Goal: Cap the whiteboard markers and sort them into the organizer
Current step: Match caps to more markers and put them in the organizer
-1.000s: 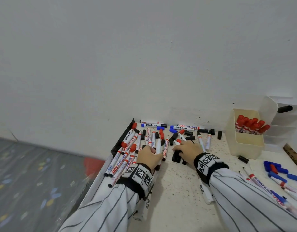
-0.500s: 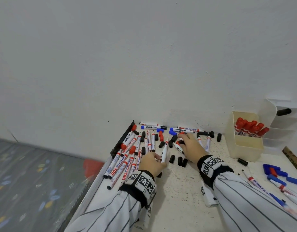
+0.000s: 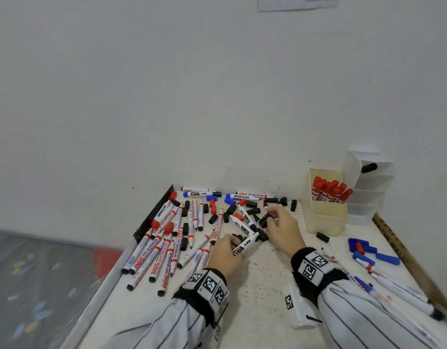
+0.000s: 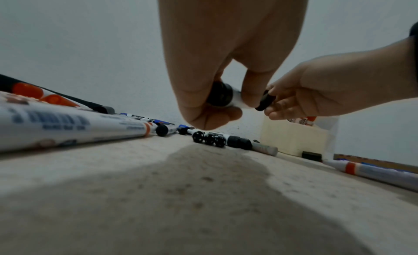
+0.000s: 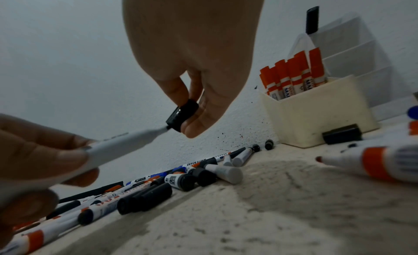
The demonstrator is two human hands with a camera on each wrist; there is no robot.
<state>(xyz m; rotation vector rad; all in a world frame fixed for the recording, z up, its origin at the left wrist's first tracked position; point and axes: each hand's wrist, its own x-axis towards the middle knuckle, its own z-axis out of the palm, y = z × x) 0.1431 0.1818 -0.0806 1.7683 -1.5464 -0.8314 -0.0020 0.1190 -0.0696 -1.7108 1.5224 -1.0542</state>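
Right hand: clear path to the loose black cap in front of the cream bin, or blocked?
Probably not right now. The loose black cap lies in the open beside the cream bin with nothing over it, but the right hand already pinches another black cap at the marker tip.

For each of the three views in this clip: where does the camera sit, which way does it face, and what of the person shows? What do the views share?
Head: worn on the head, looking forward and down at the table; both striped sleeves, left hand and right hand show.
Left wrist: low over the table, looking along the left hand gripping a marker; the right hand enters from the right.
Right wrist: low, looking along the right hand pinching a black cap.
Shared: both wrist views show marker, cap and cream bin.
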